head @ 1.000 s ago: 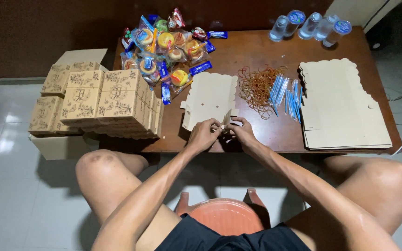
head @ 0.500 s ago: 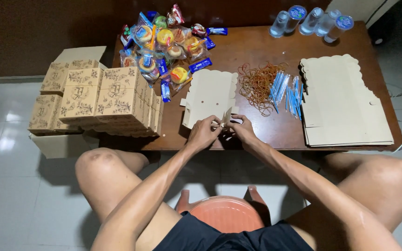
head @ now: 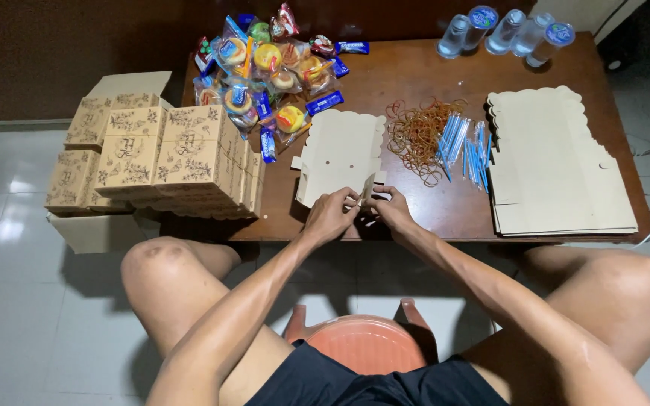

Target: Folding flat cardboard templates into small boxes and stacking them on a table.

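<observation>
- Left hand (head: 330, 216) and right hand (head: 390, 209) met at the near edge of the wooden table (head: 415, 75), fingers pinching a flap of the flat cardboard box blank (head: 340, 154).
- Blank lay on the table, left of the rubber bands (head: 417, 135).
- Stack of folded boxes (head: 159, 154) stood at the table's left end.

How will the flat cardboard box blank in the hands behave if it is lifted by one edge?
The box blank looks thin and pre-creased, so it would probably bend along its folds. It seems light, so a push may slide it across the wooden table. Both hands, left and right, pinch its near edge.
</observation>
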